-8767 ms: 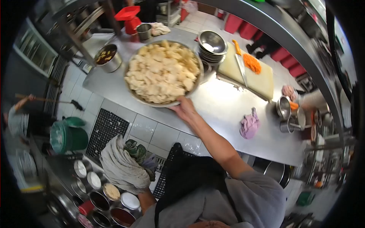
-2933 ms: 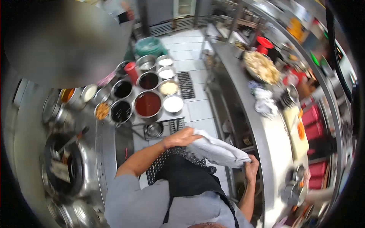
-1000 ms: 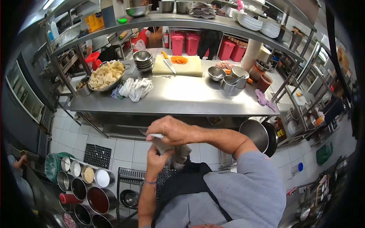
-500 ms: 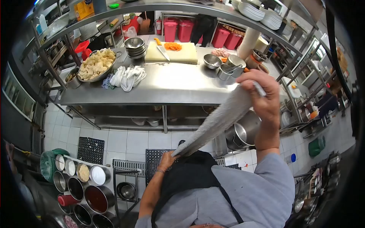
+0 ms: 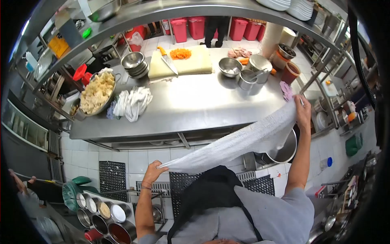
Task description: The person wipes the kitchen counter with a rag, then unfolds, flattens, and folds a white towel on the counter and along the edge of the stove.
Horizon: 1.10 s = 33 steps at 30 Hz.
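White cloth [image 5: 239, 140]: pulled out lengthwise between both hands, in front of the body; its long axis slants from low at the left to high at the right.
Left hand [image 5: 152, 171]: pinches one end of the cloth, gathered to a narrow point; the cloth leads off to its right.
Right hand [image 5: 302, 112]: fingers curled around the other end, farther forward; the cloth spreads wider here, its lower edge sagging.
Black apron [image 5: 207, 193]: below the cloth's middle in view, with the left hand lower and the right hand higher.
Steel table [image 5: 183, 107]: ahead; the cloth crosses its near right edge in view, though whether they touch I cannot tell.
Purple cloth [image 5: 286, 91]: at the table's right end, just beside the right hand in view.
White cloth bundle [image 5: 133, 103]: on the table's left, near a bowl of pale pieces [image 5: 97, 94].
Large pot [image 5: 287, 149]: partly covered by the stretched cloth; its inside is hard to make out.
Person beyond [image 5: 212, 30]: only legs show; the shelf [image 5: 178, 13] cuts off the rest.
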{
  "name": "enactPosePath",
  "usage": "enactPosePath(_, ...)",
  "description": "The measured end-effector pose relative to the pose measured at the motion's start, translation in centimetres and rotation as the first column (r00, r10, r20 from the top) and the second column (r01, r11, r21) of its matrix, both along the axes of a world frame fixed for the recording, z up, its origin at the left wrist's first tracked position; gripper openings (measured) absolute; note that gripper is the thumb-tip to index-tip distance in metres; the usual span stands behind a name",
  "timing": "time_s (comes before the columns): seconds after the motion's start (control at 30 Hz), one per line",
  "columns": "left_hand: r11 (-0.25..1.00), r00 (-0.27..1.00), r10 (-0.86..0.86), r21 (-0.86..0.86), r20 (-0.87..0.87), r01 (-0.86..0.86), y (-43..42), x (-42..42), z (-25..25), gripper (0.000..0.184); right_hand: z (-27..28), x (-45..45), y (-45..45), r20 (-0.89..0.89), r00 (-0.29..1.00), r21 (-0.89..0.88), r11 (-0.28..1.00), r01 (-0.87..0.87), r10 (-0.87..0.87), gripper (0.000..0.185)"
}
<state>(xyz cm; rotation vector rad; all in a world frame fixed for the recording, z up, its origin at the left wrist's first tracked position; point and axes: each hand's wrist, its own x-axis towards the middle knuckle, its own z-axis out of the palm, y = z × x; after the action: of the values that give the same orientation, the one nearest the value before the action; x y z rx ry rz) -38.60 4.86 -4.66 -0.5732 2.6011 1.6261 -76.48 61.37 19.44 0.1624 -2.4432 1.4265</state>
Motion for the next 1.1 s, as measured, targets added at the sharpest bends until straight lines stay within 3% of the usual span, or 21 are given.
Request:
enactPosePath(0.03,0.978,0.999,0.031,0.205,0.013,-0.033,-0.7,-1.2,2.6,0.021,-2.2,-1.8,0.7,0.051,0.999,-0.071,0.997,0.018,-0.014,0.029)
enactPosePath(0.13,0.932,0.989,0.114,0.334,0.099,-0.141,-4.1,-5.0,5.5,0.018,-8.4,-7.1,2.0,0.144,0.989,-0.191,0.980,0.059,-0.031,0.031)
enactPosePath(0.17,0.886,0.983,0.161,0.452,-0.094,-0.102,-5.7,-6.5,4.4,0.023,-10.5,-8.9,2.4,0.128,0.991,-0.178,0.983,0.053,-0.030,0.031)
enactPosePath(0.2,0.828,0.938,0.223,0.560,-0.265,-0.039,-6.5,-8.2,3.0,0.030,-12.5,-10.0,3.0,0.118,0.992,-0.158,0.986,0.053,-0.034,0.032)
enactPosePath(0.23,0.666,0.910,0.400,0.716,-0.107,-0.208,-5.1,-10.8,6.0,0.028,-14.3,-11.7,3.2,0.207,0.978,-0.250,0.966,0.066,-0.013,0.034)
enactPosePath(0.3,0.667,0.847,0.527,0.651,-0.066,-0.364,-4.3,-15.8,8.8,0.030,-17.2,-14.7,2.8,0.230,0.973,-0.271,0.961,0.051,0.014,0.034)
enactPosePath(0.37,0.707,0.827,0.548,0.598,-0.126,-0.378,-4.6,-20.8,8.6,0.034,-19.1,-17.4,1.7,0.289,0.957,-0.316,0.946,0.070,0.026,0.032)
enactPosePath(0.43,0.764,0.729,0.621,0.429,-0.287,-0.482,-8.9,-25.5,1.3,0.034,-22.0,-20.7,0.9,0.044,0.999,0.008,1.000,0.028,-0.029,0.030)
enactPosePath(0.47,0.799,0.745,0.597,0.298,-0.297,-0.522,-10.1,-27.1,-0.3,0.038,-23.3,-21.9,0.4,-0.084,0.996,0.171,0.985,0.031,-0.017,0.029)
enactPosePath(0.53,0.827,0.784,0.540,0.024,-0.307,-0.561,-11.8,-30.3,-2.6,0.045,-24.9,-23.4,-0.7,-0.057,0.998,0.251,0.968,0.014,0.000,0.028)
enactPosePath(0.63,0.672,0.646,0.531,-0.193,-0.547,-0.715,-13.0,-33.8,-6.7,0.039,-25.7,-24.5,-2.0,0.061,0.993,0.415,0.907,0.067,-0.101,0.027)
enactPosePath(0.67,0.700,0.707,0.535,-0.225,-0.463,-0.677,-13.1,-34.3,-5.7,0.038,-25.9,-24.8,-2.2,0.106,0.982,0.476,0.875,0.089,-0.157,0.028)
enactPosePath(0.73,0.751,0.798,0.534,-0.276,-0.282,-0.600,-14.0,-34.7,-3.5,0.037,-26.6,-25.7,-2.4,0.019,0.986,0.536,0.834,0.130,-0.165,0.031)
enactPosePath(0.87,0.603,0.760,0.461,-0.467,-0.458,-0.647,-15.7,-36.7,-4.9,0.038,-26.6,-27.4,-3.9,-0.004,0.984,0.603,0.784,0.144,-0.178,0.035)
enactPosePath(0.9,0.646,0.799,0.476,-0.470,-0.368,-0.601,-15.9,-36.9,-4.2,0.039,-26.3,-27.7,-4.3,0.012,0.982,0.619,0.773,0.139,-0.186,0.036)
enactPosePath(1.0,0.603,0.810,0.463,-0.543,-0.359,-0.585,-17.4,-37.1,-5.4,0.037,-26.5,-28.7,-4.9,0.033,0.979,0.674,0.728,0.127,-0.201,0.037)
enactPosePath(1.1,0.603,0.836,0.495,-0.600,-0.235,-0.526,-16.1,-36.7,-2.8,0.036,-26.6,-29.0,-4.9,-0.113,0.940,0.603,0.730,0.322,-0.321,0.029)
